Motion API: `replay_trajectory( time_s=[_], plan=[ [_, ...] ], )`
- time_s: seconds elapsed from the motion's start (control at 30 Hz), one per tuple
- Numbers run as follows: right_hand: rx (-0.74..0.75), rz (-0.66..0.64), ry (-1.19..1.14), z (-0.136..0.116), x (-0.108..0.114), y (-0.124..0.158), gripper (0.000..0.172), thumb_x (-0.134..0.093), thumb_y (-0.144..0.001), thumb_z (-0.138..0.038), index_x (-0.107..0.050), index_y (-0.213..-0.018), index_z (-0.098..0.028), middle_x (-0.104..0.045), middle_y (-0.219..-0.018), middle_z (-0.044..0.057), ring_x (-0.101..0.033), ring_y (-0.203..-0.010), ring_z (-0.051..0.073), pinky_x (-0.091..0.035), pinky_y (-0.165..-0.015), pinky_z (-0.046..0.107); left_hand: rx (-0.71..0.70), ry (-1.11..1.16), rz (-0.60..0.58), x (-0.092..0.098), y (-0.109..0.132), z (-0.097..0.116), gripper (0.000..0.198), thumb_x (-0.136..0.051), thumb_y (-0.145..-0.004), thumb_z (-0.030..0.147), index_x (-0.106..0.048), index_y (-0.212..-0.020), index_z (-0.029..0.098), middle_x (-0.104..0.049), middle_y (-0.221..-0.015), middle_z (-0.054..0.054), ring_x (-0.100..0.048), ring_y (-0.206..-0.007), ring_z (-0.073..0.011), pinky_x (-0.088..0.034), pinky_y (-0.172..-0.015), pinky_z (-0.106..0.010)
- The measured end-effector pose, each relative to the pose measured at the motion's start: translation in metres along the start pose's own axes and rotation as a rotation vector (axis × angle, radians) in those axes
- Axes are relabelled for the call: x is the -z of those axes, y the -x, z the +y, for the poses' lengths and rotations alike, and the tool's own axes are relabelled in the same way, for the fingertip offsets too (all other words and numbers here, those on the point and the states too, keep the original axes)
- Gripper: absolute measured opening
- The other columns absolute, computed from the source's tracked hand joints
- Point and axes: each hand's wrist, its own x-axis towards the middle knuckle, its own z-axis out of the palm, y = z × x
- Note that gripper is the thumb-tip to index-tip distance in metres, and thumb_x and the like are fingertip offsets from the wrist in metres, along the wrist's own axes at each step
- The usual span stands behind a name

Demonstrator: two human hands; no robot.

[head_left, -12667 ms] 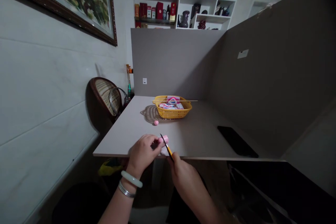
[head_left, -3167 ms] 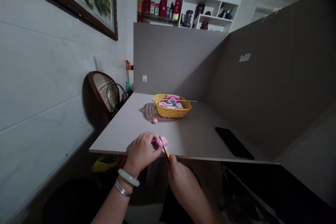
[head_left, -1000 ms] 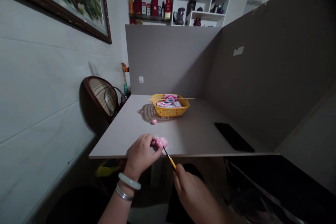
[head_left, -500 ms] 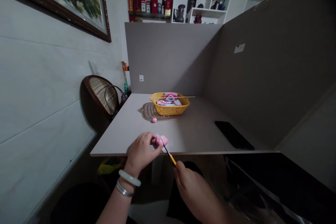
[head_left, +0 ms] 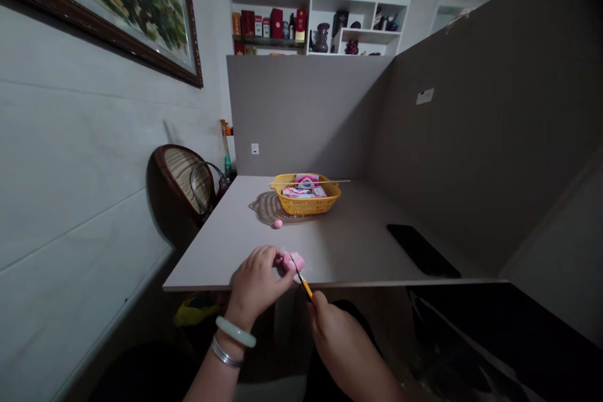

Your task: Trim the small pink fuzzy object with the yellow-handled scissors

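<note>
Near the front edge of the table, a soft-looking pink lump like modelling clay is pinched by the fingers of my left hand. Its wrist wears a pale green bangle and silver ones. My right hand grips a slim knife with a yellow handle. The dark, thin blade points up and away, its tip lying against the top of the lump; I cannot tell how deep it goes. Farther back rests a small pink ball, apart from both hands.
A yellow plastic basket holds several pink-and-white packets, with a thin stick across its rim. A black flat slab lies on the right of the table. Grey panels rise behind and to the right.
The camera view has tilted up slightly, so everything sits lower. Both hands keep their hold, and the blade stays at the pink lump with only a slight shift.
</note>
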Motion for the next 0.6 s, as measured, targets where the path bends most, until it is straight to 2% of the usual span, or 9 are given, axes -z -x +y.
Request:
replay_trajectory(
  time_s=[0.13,0.4,0.5,0.6],
  plan=[
    [-0.014,-0.019,0.023,0.007,0.001,0.007,0.027,-0.029,-0.102,-0.017,-0.055,-0.094,-0.019,-0.072,-0.087,0.008,-0.067,-0.074,0.018,-0.029,-0.057,0.026,0.006,-0.030,0.013,-0.002,0.000,0.000,0.009,-0.056,-0.085,0.031,-0.056,-0.089,0.024,-0.065,-0.088,-0.002,-0.062,-0.088,-0.0196,-0.047,-0.076,-0.030],
    [0.046,0.056,0.035,-0.002,-0.003,-0.018,0.026,-0.028,-0.102,-0.021,-0.054,-0.097,-0.018,-0.072,-0.084,0.009,-0.068,-0.072,0.019,-0.024,-0.053,0.027,0.007,-0.036,0.010,-0.001,-0.001,-0.002,0.007,-0.054,-0.086,0.030,-0.056,-0.086,0.023,-0.063,-0.086,-0.002,-0.061,-0.087,-0.0193,-0.046,-0.076,-0.030],
    [0.031,0.024,0.009,0.006,-0.005,-0.008,0.027,-0.027,-0.102,-0.019,-0.053,-0.095,-0.019,-0.072,-0.085,0.008,-0.068,-0.073,0.019,-0.027,-0.054,0.026,0.030,-0.030,-0.007,-0.001,0.000,-0.002,0.009,-0.055,-0.085,0.032,-0.056,-0.087,0.023,-0.063,-0.087,-0.002,-0.060,-0.086,-0.0195,-0.046,-0.075,-0.030],
    [-0.018,-0.063,0.011,0.024,-0.003,0.013,0.025,-0.029,-0.101,-0.017,-0.053,-0.093,-0.019,-0.071,-0.086,0.009,-0.067,-0.075,0.019,-0.029,-0.057,0.025,0.043,-0.013,-0.022,-0.003,-0.001,-0.001,0.010,-0.056,-0.085,0.032,-0.056,-0.088,0.022,-0.064,-0.088,-0.003,-0.060,-0.087,-0.0197,-0.047,-0.076,-0.031]
  ],
)
